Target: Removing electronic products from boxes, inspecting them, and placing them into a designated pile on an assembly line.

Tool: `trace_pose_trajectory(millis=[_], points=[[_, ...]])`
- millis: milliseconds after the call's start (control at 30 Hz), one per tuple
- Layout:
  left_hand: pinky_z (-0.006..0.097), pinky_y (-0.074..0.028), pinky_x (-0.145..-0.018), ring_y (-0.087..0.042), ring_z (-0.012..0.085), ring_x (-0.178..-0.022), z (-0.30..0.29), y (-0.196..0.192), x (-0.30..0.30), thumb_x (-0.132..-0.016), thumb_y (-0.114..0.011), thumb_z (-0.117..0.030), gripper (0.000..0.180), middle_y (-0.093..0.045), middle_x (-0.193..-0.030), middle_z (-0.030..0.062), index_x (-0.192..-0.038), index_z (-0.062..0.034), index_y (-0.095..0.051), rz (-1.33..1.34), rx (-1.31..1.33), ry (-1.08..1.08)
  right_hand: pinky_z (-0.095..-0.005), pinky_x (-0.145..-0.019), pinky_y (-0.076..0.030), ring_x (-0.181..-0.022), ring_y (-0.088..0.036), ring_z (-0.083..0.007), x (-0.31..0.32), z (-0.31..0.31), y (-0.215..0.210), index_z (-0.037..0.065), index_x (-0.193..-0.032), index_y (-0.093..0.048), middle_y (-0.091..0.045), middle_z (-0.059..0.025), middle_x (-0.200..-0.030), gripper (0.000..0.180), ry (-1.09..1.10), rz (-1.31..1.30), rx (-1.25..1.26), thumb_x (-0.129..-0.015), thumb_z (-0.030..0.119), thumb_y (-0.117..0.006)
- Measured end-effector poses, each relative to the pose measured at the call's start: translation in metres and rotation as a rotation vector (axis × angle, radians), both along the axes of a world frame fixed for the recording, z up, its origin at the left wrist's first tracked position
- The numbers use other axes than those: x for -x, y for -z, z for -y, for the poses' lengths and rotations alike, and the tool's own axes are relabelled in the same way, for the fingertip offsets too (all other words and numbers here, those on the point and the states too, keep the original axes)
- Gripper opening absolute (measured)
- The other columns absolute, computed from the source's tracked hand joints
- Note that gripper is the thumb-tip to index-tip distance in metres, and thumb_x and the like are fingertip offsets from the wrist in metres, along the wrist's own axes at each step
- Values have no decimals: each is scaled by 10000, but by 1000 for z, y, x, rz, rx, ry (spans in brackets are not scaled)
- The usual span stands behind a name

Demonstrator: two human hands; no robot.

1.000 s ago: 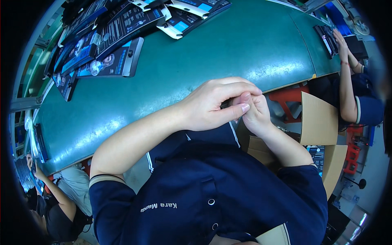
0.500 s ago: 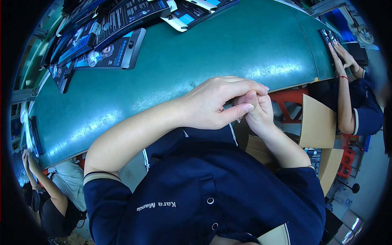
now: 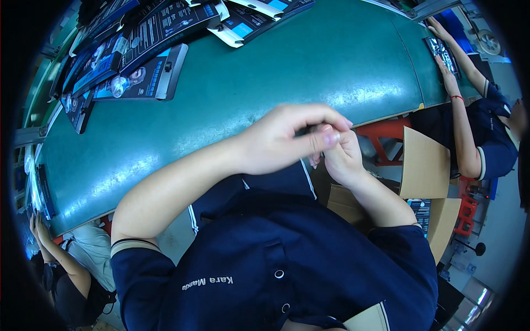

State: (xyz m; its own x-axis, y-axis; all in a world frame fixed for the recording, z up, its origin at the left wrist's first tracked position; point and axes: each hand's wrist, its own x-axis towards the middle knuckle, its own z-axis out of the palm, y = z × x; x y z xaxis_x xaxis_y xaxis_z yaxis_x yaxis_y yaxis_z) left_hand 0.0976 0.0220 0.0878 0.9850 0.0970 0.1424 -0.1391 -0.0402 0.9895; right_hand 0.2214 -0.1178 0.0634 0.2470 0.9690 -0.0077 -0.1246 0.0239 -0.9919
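My left hand (image 3: 281, 138) reaches across in front of my body, its fingers bent over the fingers of my right hand (image 3: 345, 160). Its thumb crosses the right hand near the fingertips and is smeared by motion. My right hand is curled, with its wrist bent upward and most of its fingers hidden behind the left. No object shows between the two hands. They are held together above the near edge of the green table (image 3: 309, 60).
Black-and-blue printed boxes (image 3: 171, 30) lie in a loose pile at the far left. An open cardboard carton (image 3: 425, 163) stands at my right by a red stool (image 3: 381, 138). A co-worker at right handles a dark flat package (image 3: 441, 52); another person (image 3: 77, 262) sits at left.
My clasped hands have shifted slightly to the left, and the left thumb has moved over the right fingers. The right co-worker's hands have parted, one reaching to the package's far side.
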Motion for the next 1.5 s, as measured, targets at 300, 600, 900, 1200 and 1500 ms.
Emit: trace_pose_trajectory(millis=[300,600,900,1200,1500], points=[[406,-427,-986,-566,292,-1034,-26,10,-6,-881,-439,-200,166,-620,-1001,206,-854,-45,-492,20,861,94,-281,-511,-414,-534,-523,-160,-9,-5,-6,35,-646,-507,-542,-72,-589,550,-165,218,-62,-1068,345,-339],[436,-415,-1007,-566,312,-1048,-28,11,-3,-840,-403,-214,166,-630,-1000,238,-781,-74,-467,69,913,147,-258,-501,-416,-523,-533,-123,-7,-6,-2,25,-654,-550,-552,-38,-587,515,-139,177,-109,-1057,316,-413],[258,-407,-708,-506,122,-750,-35,-3,4,-809,-611,-98,97,-544,-791,25,-818,-36,-536,-10,166,-171,-237,-548,-471,-654,-585,-112,-30,-7,-26,20,-953,-576,-583,-41,-800,247,-96,-182,144,-1012,255,-530],[370,-410,-599,-550,271,-653,-54,-33,48,-779,-692,-76,162,-546,-692,102,-729,-17,-550,154,-1203,-952,-284,-675,-504,-822,-618,-166,-288,16,-11,66,-1065,-619,-632,-53,-947,289,905,515,306,-858,236,-725],[499,-211,-1162,-321,382,-1397,-28,-3,113,-887,-643,-361,662,-371,-1486,230,-1431,-50,-430,-478,-1403,-961,-413,-882,-495,-1040,-610,-299,-413,29,-4,67,-1063,-647,-616,-142,-1135,281,991,1530,478,-855,253,-663]])
